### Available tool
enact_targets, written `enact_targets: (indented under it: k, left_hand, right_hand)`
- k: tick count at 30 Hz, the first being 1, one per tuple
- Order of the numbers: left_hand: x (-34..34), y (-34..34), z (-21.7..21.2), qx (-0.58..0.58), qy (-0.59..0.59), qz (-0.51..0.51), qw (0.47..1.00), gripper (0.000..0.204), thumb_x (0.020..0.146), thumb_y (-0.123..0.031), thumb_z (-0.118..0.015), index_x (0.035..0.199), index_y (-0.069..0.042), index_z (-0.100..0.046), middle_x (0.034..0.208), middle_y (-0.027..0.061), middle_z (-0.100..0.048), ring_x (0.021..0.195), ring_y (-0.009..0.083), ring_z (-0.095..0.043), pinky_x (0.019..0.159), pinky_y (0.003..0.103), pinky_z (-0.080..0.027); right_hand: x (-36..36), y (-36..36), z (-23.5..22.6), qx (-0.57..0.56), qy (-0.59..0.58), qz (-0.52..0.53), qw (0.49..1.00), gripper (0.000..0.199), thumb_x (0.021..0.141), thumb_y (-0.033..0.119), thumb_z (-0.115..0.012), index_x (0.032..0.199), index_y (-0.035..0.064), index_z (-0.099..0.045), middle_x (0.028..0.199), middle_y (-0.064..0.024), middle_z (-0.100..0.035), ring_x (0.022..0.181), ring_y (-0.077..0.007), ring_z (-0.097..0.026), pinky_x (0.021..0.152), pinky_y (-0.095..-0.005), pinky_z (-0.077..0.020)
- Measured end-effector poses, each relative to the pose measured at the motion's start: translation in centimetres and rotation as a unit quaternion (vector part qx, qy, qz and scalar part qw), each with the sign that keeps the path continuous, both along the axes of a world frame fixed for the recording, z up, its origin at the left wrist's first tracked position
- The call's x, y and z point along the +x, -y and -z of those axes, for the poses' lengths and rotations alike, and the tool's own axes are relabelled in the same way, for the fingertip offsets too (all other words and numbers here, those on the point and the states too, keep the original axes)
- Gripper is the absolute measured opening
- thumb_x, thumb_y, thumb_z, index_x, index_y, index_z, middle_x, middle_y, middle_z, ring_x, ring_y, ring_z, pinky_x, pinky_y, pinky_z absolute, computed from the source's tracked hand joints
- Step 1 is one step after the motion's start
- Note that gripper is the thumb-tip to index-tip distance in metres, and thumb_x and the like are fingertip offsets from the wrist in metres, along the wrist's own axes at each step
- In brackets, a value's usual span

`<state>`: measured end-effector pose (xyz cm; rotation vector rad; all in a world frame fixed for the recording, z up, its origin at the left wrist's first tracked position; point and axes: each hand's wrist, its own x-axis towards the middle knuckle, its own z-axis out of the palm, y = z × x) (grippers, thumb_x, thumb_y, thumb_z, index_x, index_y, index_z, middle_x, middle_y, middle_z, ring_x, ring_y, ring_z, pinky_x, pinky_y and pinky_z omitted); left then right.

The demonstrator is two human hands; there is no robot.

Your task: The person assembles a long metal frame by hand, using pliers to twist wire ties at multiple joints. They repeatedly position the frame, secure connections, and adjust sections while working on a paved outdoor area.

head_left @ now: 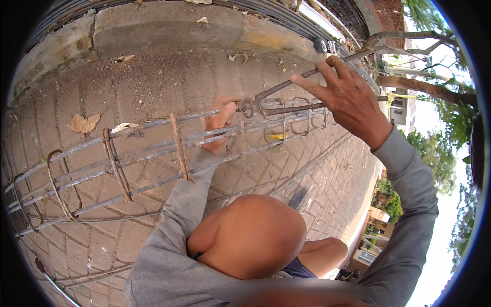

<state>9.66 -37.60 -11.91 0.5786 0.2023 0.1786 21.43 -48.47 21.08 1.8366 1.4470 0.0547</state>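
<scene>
Hands first: the right hand (348,97) grips the long handles of a pair of pincers (266,100), thumb and palm closed round them while the index and middle fingers stick out straight; the left hand (220,123) is closed on the upper bars of a rebar cage (153,148), just left of the pincer jaws, which sit nipped at a stirrup joint touching the fingertips. By the look of it, a tie is being twisted tight at that joint, so the work in hand is binding a stirrup to the long bars; the next move would call for a steady turn of the pincers with the left hand holding the bar from rolling. The cage runs from the near left to the far right across a brick-paved ground (153,82), its rusty stirrups (179,146) spaced along it, those to the left apart from both hands. A bent knee (250,235) rises near, below the cage. Farther off lie dry leaves (84,123) and a concrete kerb (153,25).
</scene>
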Motion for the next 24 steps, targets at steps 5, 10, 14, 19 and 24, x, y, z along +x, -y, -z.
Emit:
enact_targets:
  k: [5, 10, 14, 19, 24]
  left_hand:
    - [-0.2, -0.5, -0.3, 0.015, 0.002, 0.014, 1.0, 0.029, 0.097, -0.023, -0.062, 0.112, -0.001, -0.074, 0.08, -0.0034, -0.055, 0.061, 0.0047, -0.04, 0.055, 0.026, -0.029]
    - [-0.2, -0.9, -0.6, 0.029, -0.01, 0.032, 0.999, 0.029, 0.095, -0.022, -0.062, 0.109, 0.0, -0.075, 0.091, -0.0006, -0.06, 0.065, 0.0052, -0.043, 0.057, 0.025, -0.032]
    - [-0.5, -1.3, -0.7, 0.078, -0.014, 0.042, 0.996, 0.031, 0.094, -0.023, -0.063, 0.108, 0.002, -0.075, 0.093, 0.0021, -0.063, 0.071, 0.0077, -0.048, 0.062, 0.027, -0.035]
    - [-0.5, -1.7, -0.9, 0.068, -0.014, 0.037, 0.997, 0.033, 0.091, -0.023, -0.065, 0.107, 0.004, -0.074, 0.093, 0.007, -0.064, 0.079, 0.0144, -0.055, 0.071, 0.031, -0.042]
    - [-0.6, -1.6, -1.2, 0.105, -0.029, 0.007, 0.994, 0.03, 0.09, -0.019, -0.069, 0.107, 0.005, -0.074, 0.092, 0.0101, -0.066, 0.084, 0.0189, -0.059, 0.077, 0.034, -0.046]
  right_hand:
    - [1.3, -0.6, -0.9, -0.057, -0.001, -0.042, 0.997, 0.065, 0.099, 0.007, -0.059, 0.155, 0.0403, -0.052, 0.112, -0.0057, -0.054, 0.109, -0.0252, -0.054, 0.097, -0.0404, -0.0513]
    - [3.1, -0.4, -1.1, -0.068, -0.017, -0.062, 0.996, 0.059, 0.101, 0.012, -0.06, 0.15, 0.0432, -0.057, 0.107, -0.003, -0.056, 0.101, -0.0221, -0.054, 0.086, -0.0399, -0.0508]
    - [6.4, -1.4, 0.6, -0.094, -0.007, -0.024, 0.995, 0.046, 0.098, 0.015, -0.066, 0.136, 0.0399, -0.07, 0.1, -0.0015, -0.06, 0.101, -0.0222, -0.058, 0.082, -0.0394, -0.0512]
    - [11.3, -2.6, 2.3, -0.092, -0.078, 0.021, 0.993, 0.013, 0.093, 0.029, -0.076, 0.096, 0.0191, -0.083, 0.086, -0.0088, -0.07, 0.086, -0.032, -0.071, 0.073, -0.0435, -0.0574]
    - [8.3, -0.8, 0.3, -0.157, -0.319, 0.352, 0.866, 0.039, 0.089, 0.036, -0.081, 0.084, -0.0021, -0.077, 0.073, -0.017, -0.071, 0.07, -0.0353, -0.072, 0.07, -0.0463, -0.0565]
